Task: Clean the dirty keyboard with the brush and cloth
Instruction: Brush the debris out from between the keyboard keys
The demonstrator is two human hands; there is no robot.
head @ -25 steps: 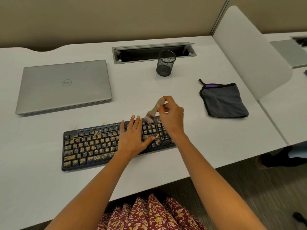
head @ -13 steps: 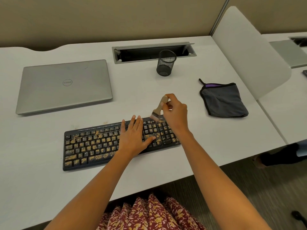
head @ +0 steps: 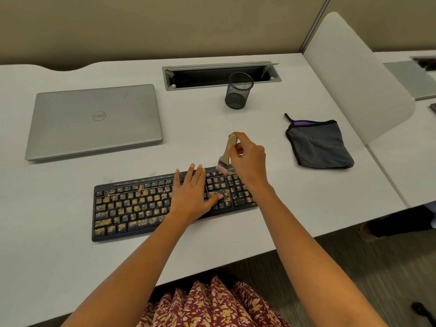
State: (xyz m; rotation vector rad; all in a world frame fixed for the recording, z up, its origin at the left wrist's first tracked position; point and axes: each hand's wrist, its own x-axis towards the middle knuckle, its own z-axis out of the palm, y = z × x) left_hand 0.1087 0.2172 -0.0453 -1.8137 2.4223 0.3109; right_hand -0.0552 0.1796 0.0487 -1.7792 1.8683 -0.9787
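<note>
White desk (head: 70, 267), beige partition (head: 165, 24). Keyboard (head: 132, 208): long axis left–right, crumbed. Left hand (head: 191, 197) flat on keys, fingers together. Right hand (head: 247, 159) pinches brush (head: 227, 153), bristles down, seemingly touching keys.

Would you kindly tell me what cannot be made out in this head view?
Head view only:
- Middle of the keyboard: hidden by the left hand.
- Its right end: covered by the right hand and wrist.
- Bristles of the brush: blurred, so contact with the keyboard is unclear.
- Key legends: too small to read.
- Underside of the cloth: folded beneath itself.
</note>
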